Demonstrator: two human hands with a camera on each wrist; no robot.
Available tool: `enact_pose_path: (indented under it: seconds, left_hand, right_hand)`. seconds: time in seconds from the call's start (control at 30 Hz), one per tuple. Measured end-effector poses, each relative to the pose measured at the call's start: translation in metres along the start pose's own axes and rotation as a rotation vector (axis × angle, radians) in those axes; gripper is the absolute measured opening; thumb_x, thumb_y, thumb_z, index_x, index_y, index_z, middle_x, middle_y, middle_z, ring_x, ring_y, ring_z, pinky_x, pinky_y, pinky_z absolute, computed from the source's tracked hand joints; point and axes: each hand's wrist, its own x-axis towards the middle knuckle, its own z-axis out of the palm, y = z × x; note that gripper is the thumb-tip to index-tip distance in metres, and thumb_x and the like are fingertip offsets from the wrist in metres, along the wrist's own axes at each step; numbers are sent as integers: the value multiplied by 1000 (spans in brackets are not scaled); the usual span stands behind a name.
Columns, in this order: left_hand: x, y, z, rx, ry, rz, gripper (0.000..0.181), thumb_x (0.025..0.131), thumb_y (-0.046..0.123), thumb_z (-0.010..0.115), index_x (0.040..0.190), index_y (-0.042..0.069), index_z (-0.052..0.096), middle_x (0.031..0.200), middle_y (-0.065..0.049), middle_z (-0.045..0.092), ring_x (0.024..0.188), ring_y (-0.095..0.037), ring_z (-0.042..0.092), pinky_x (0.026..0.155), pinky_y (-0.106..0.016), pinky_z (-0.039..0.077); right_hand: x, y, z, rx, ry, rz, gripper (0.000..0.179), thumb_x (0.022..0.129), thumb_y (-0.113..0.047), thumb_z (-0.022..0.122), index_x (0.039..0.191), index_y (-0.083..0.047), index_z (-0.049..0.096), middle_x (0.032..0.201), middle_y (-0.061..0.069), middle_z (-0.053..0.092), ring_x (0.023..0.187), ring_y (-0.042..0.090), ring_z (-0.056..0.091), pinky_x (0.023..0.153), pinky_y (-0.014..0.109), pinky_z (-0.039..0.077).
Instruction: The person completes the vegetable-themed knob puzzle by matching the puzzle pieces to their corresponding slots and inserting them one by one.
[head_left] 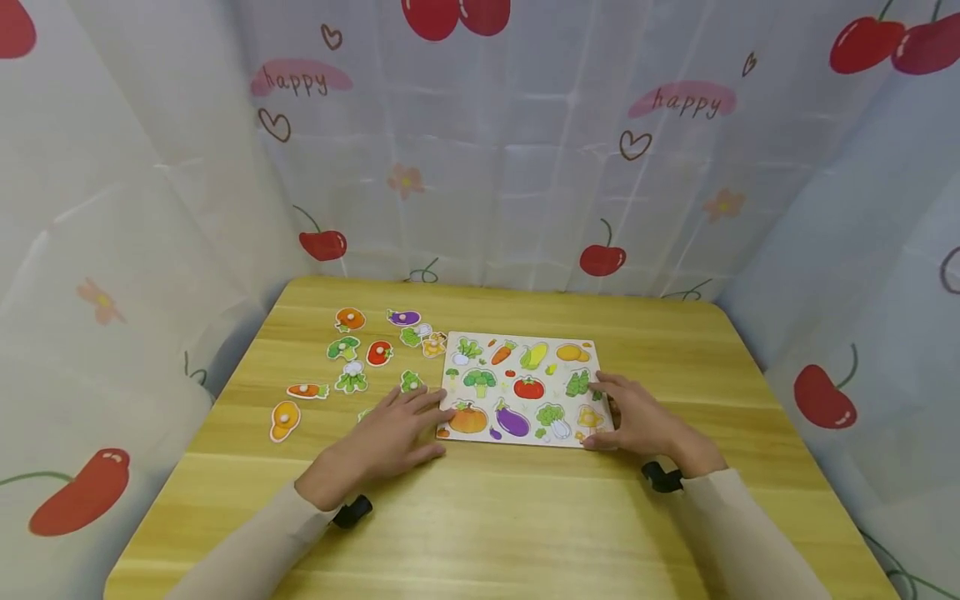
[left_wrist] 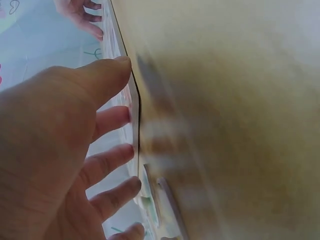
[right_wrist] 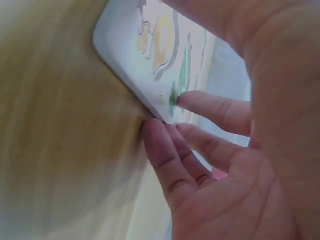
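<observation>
A pale puzzle board [head_left: 555,385] with vegetable pictures lies flat on the table. Its pictures include a tomato [head_left: 528,387], a pumpkin [head_left: 468,418] and an eggplant [head_left: 512,419]. At the board's left edge is my left hand [head_left: 390,433], its fingers spread; in the left wrist view the thumb and fingertips meet the board's side. My right hand [head_left: 637,421] touches the right edge, thumb at the near corner and index finger on the top face. In the right wrist view other fingertips [right_wrist: 154,131] press against the rim. Part of a green piece is hidden under my left hand.
Left of the board lie several loose knobbed pieces, among them a carrot [head_left: 307,391], a tomato [head_left: 379,353], an eggplant [head_left: 405,318] and a pumpkin [head_left: 350,319]. A mushroom-like piece [head_left: 433,345] sits right at the board's upper left corner. Printed curtains [head_left: 480,208] surround the wooden table [head_left: 510,517].
</observation>
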Motion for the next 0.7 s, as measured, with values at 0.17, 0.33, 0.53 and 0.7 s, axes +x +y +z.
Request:
enact_pose_path:
  seconds: [0.17,0.33,0.53,0.7]
  left_hand:
    - [-5,-1,1,-33,29,-1,64,114,49,75,170,19,62,183,-13,51,172,-44,46,141,-76,31]
    - [-9,-8,-2,-44,75,-28,68,113,47,77,170,15,60,183,-14,51,168,-41,51,141,-69,36]
    - [-5,-21,-9,-33,167,-103,71,110,47,81,168,12,61,178,-18,56,160,-47,59,132,-69,49]
    - [5,-32,-12,-39,205,-153,69,109,43,84,166,10,63,172,-19,61,157,-47,62,127,-71,53]
  right_hand:
    - [0,3,3,-8,22,-18,101,85,-47,106,161,6,64,177,36,47,158,64,50,129,80,44]
    - [1,4,4,6,-2,-17,101,85,-48,106,160,6,65,176,37,48,156,65,50,127,81,45]
    - [1,6,4,2,4,-14,100,85,-48,106,160,5,65,176,37,48,156,64,50,127,79,46]
    - [2,7,3,0,7,-13,99,85,-47,106,160,4,66,176,36,48,156,64,50,126,79,47]
